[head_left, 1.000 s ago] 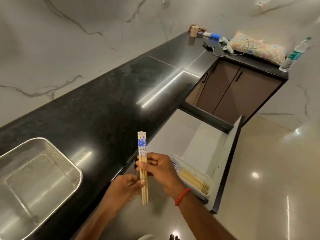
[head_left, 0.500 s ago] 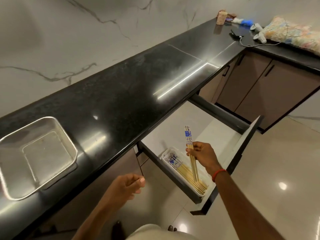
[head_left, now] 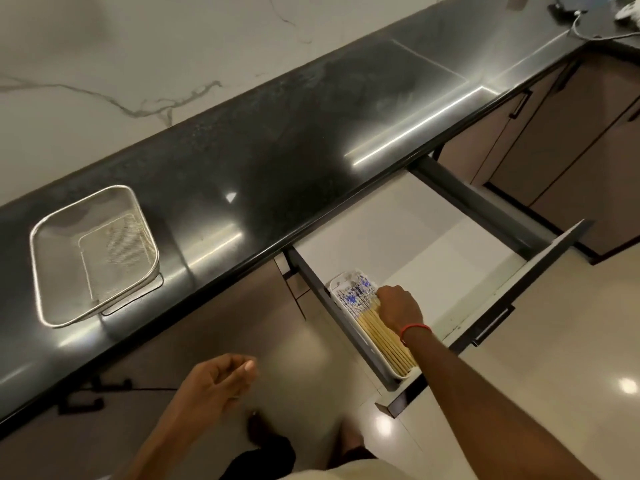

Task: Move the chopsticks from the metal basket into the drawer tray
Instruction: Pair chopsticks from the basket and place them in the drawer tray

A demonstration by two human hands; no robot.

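The metal mesh basket (head_left: 59, 261) stands on the black counter at the left with nothing in it. Below the counter, the drawer (head_left: 398, 244) is pulled out. A white tray (head_left: 343, 277) lies along its left side, filled with several bamboo chopsticks (head_left: 384, 337) that have blue-patterned tops. My right hand (head_left: 398, 306) is down in the tray, its fingers curled onto the chopsticks near their patterned ends; the fingertips are hidden. My left hand (head_left: 214, 386) hovers in front of the cabinet below the counter, loosely curled and holding nothing.
The black counter (head_left: 277, 161) runs along a marble wall to a corner at the far right, where a white cable (head_left: 585, 34) lies. Brown cabinet doors (head_left: 554, 161) stand beyond the drawer. The drawer front (head_left: 502, 313) juts out over the glossy floor.
My left hand let go of the chopstick bundle and dropped back. My right hand carried the bundle from above the counter edge down into the drawer tray, tipping it from upright to flat.
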